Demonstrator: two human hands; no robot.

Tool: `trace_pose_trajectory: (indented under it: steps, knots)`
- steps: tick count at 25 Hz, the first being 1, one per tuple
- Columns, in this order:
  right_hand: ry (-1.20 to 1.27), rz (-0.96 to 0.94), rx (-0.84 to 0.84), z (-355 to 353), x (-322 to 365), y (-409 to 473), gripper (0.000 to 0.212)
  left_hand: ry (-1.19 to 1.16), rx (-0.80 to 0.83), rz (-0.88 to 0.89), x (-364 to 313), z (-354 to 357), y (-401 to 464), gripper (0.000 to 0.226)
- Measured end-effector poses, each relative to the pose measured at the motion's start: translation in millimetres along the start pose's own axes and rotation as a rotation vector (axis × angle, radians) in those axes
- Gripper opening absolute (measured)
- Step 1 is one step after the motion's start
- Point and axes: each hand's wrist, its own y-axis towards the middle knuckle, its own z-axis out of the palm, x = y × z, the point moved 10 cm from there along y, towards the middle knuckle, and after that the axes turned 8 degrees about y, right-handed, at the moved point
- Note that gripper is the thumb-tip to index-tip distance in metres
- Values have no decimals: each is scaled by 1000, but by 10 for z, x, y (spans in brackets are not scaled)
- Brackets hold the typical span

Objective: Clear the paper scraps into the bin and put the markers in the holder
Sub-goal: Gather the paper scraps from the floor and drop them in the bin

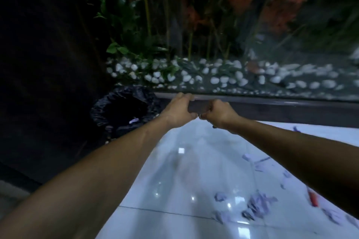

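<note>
Both my arms reach forward over the far left corner of the glossy white table point(174, 170). My left hand point(180, 110) and my right hand point(219, 114) are curled shut, with their fingertips almost touching. I cannot make out anything held in either. A dark tip point(213, 127) shows under my right wrist. The bin point(101, 110), lined with a black bag, stands just left of my left hand with a pale scrap point(134, 120) inside. Purple-white paper scraps point(256, 205) lie at the lower right. Beside them lies a red marker point(313, 199), and a blue marker point(296, 129) lies farther back.
A dark ledge point(272, 108) runs behind the table below a glass pane, with white pebbles point(213, 79) and plants point(155, 25) behind it. A dark wall point(38, 64) fills the left side. More scraps point(258, 161) lie under my right forearm.
</note>
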Motion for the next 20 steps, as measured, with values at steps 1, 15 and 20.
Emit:
trace_pose_trajectory:
  steps: [1, 15, 20]
  knots:
    - [-22, 82, 25, -78, -287, -55, 31, -43, 7, 13, -177, 149, 38, 60]
    - [-751, -76, 330, 351, -2091, -1692, 80, 235, 702, -257, -448, 2896, -1174, 119]
    - [-633, 311, 391, 249, -2843, -1644, 112, 272, 697, -15, -639, 3078, -1451, 137]
